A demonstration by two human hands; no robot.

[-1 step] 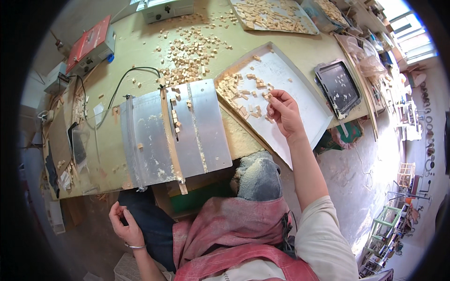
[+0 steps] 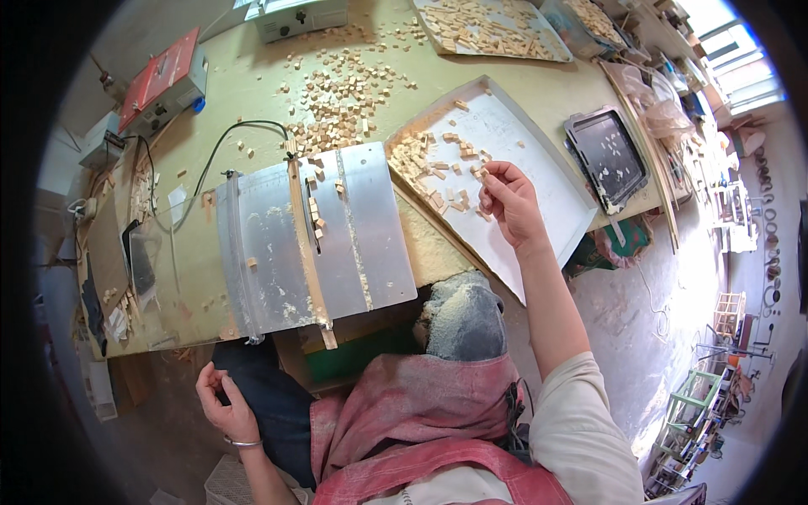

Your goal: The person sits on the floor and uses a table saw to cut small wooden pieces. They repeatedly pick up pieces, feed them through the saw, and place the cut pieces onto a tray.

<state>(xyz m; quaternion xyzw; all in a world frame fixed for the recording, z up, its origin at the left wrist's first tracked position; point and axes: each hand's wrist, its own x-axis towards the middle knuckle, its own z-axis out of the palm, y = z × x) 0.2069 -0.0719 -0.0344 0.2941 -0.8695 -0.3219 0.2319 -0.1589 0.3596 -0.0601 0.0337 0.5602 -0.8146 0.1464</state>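
Observation:
My right hand [image 2: 512, 202] is over the white tray [image 2: 539, 198], its thumb and fingertips pinching a small wooden block [image 2: 479, 172]. Beneath and to the left of it, more small wood pieces [image 2: 411, 158] are gathered along the tray's left side. Down by my left thigh, beside the bench edge, my left hand [image 2: 225, 402] rests loosely curled with a gap between thumb and fingers; nothing shows in it. Between the hands, on the bench, lies a metal saw table [image 2: 269, 282] with a wooden strip [image 2: 305, 244] across it. Several small wooden cubes [image 2: 315, 214] sit along its slot.
Many loose cubes [image 2: 332, 101] cover the bench behind the metal plate. A second tray [image 2: 497, 55] of wood pieces stands at the far edge. A black tray [image 2: 608, 160] is at the right. A red-topped box [image 2: 160, 80] and a black cable [image 2: 220, 139] are at the left.

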